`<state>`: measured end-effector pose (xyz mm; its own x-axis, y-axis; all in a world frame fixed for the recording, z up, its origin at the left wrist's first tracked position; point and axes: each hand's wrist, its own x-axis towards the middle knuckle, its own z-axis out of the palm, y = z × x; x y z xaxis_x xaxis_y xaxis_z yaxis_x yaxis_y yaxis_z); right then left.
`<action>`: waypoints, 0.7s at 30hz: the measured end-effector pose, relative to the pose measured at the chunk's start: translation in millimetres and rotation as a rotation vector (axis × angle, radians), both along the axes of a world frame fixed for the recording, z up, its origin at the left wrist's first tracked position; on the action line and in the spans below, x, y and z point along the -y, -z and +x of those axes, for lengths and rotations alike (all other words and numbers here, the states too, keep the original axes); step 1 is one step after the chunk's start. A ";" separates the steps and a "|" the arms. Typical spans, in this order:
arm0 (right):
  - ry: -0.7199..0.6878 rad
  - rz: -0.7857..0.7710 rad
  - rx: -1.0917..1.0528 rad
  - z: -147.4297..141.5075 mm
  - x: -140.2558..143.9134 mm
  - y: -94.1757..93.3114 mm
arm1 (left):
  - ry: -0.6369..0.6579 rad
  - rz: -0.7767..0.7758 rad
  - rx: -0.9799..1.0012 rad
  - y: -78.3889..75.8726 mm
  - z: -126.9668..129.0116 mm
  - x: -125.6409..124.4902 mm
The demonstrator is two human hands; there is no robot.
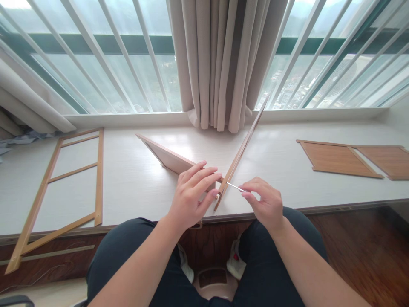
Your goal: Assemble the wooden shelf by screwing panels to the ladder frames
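Observation:
My left hand [193, 192] grips the near end of a wooden panel [172, 158], fingers over its top edge and thumb near the joint. That panel stands on edge and meets a long, narrow wooden frame [244, 147], which is seen edge-on and tilts up toward the window. Between the thumb and fingers of my right hand [263, 202] is a thin silver rod that looks like a hex key [235, 186]. Its tip touches the right side of the frame, near where the panel joins. The tip itself is hidden at the wood.
An open wooden frame with crossbars [99, 179] lies at left, overhanging the white ledge [128, 192]. Two brown wooden panels [338, 158] lie at right. A beige curtain [217, 64] hangs behind, before the barred window. Below is a small stool [212, 290] between my feet.

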<state>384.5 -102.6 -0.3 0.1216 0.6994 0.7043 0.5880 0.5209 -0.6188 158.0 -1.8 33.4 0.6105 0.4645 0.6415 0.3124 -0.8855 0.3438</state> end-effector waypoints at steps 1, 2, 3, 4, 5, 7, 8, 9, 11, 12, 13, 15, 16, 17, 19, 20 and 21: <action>-0.006 -0.006 0.000 -0.2 0.1 -0.2 | 0.006 -0.008 0.006 0.9 0.0 -0.1; -0.014 -0.010 0.000 -0.6 0.2 -0.4 | 0.011 -0.013 0.014 1.7 0.0 -0.2; -0.023 -0.014 -0.001 -1.0 0.2 -0.6 | 0.016 -0.017 0.021 2.4 0.1 -0.3; -0.033 -0.017 0.000 -1.4 0.1 -0.8 | 0.021 -0.019 0.029 2.9 0.3 -0.3; -0.042 -0.018 0.000 -1.8 -0.1 -0.9 | 0.025 -0.019 0.039 3.1 0.5 -0.4; -0.059 -0.024 -0.008 -2.6 -0.7 -0.6 | 0.034 -0.017 0.058 3.0 1.3 -0.5; -0.064 -0.029 -0.016 -3.0 -1.0 -0.2 | 0.037 -0.016 0.064 2.7 1.7 -0.5; -0.068 -0.034 -0.025 -3.3 -1.2 0.4 | 0.039 -0.014 0.069 2.3 2.2 -0.4; -0.072 -0.043 -0.044 -3.8 -1.5 2.0 | 0.042 -0.010 0.079 1.4 3.0 -0.4; -0.074 -0.047 -0.053 -3.9 -1.4 3.0 | 0.044 -0.008 0.084 1.2 3.3 -0.3; -0.076 -0.051 -0.061 -3.9 -1.3 3.8 | 0.046 -0.005 0.088 1.2 3.5 -0.3; -0.076 -0.058 -0.073 -3.6 -0.9 5.3 | 0.048 -0.004 0.097 2.0 3.6 -0.4; -0.075 -0.060 -0.077 -3.3 -0.6 5.8 | 0.049 -0.005 0.099 2.7 3.6 -0.5; -0.073 -0.062 -0.078 -3.0 -0.4 6.2 | 0.049 -0.007 0.099 3.5 3.6 -0.6; -0.071 -0.064 -0.077 -2.5 0.0 6.8 | 0.051 -0.010 0.101 5.3 3.4 -0.9; -0.072 -0.064 -0.076 -2.4 0.1 7.1 | 0.053 -0.011 0.102 6.0 3.3 -1.1; -0.074 -0.065 -0.075 -2.4 0.2 7.4 | 0.053 -0.012 0.104 6.6 3.2 -1.4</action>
<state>382.1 -102.8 -7.8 0.1184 0.7523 0.6481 0.5004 0.5186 -0.6933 161.2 -0.5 26.9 0.5649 0.4409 0.6975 0.2270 -0.8957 0.3823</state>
